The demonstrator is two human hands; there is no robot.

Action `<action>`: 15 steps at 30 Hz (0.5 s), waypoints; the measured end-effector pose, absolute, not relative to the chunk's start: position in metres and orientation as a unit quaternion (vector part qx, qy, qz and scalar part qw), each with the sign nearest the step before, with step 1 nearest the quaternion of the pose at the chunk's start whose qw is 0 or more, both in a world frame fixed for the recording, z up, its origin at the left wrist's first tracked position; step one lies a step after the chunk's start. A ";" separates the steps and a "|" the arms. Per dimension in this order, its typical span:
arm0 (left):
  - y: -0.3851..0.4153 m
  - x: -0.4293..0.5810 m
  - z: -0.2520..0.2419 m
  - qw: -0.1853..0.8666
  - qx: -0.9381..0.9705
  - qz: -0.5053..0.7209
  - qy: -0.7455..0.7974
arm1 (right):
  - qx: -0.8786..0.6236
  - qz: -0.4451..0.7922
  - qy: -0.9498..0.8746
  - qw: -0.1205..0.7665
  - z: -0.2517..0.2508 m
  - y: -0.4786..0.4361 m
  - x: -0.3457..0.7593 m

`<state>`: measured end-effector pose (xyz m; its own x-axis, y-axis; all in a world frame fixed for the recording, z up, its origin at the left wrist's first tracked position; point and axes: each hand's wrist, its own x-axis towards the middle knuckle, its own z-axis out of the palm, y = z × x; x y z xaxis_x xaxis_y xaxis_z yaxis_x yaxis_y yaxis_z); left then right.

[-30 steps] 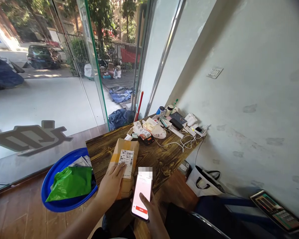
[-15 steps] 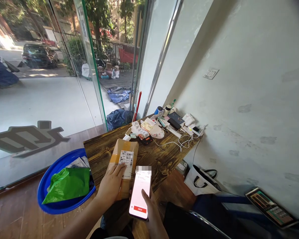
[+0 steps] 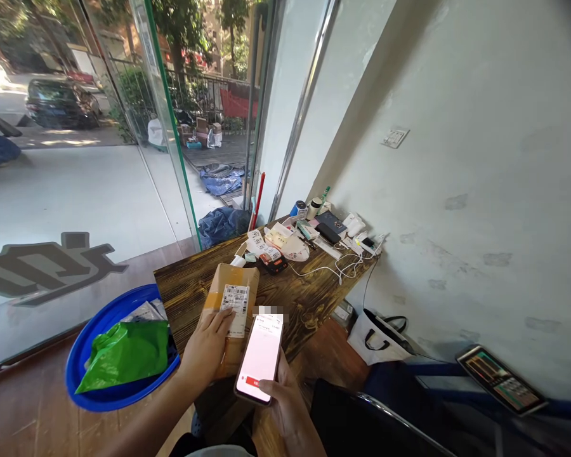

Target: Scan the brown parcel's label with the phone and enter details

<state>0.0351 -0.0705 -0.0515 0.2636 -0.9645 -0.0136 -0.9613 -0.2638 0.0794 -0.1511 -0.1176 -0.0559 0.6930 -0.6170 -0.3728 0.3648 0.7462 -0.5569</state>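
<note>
A brown cardboard parcel (image 3: 242,275), sealed with yellowish tape, lies on the wooden table (image 3: 190,292) at its near edge. Its printed shipping label (image 3: 236,299) faces up. My left hand (image 3: 206,343) rests over the parcel's left side, fingers stretched out onto the label. Just right of the parcel, my right hand (image 3: 288,400) grips a smartphone (image 3: 259,352) with a lit, mostly white screen. The right thumb lies over a red button low on the screen. The other right-hand fingers are hidden behind the phone.
A small printer-like device (image 3: 273,262) with paper labels sits behind the parcel. Cables (image 3: 347,270) and small items crowd the table's far end. Left of the table stands a blue tub (image 3: 76,381) holding a green plastic bag (image 3: 128,355). A white bag (image 3: 375,343) is at right.
My right thumb has moved down from mid-screen onto the red button. The phone has shifted slightly up and left in view. My left hand stays on the parcel.
</note>
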 end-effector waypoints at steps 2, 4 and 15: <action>-0.068 0.038 -0.056 0.042 0.792 -0.012 -0.610 | -0.235 -0.277 0.272 0.891 -0.051 -0.118 -0.152; -0.067 0.040 -0.060 0.060 0.786 0.003 -0.615 | -0.245 -0.272 0.274 0.889 -0.049 -0.118 -0.152; -0.067 0.040 -0.062 0.099 0.775 0.029 -0.624 | -0.247 -0.264 0.285 0.888 -0.043 -0.118 -0.150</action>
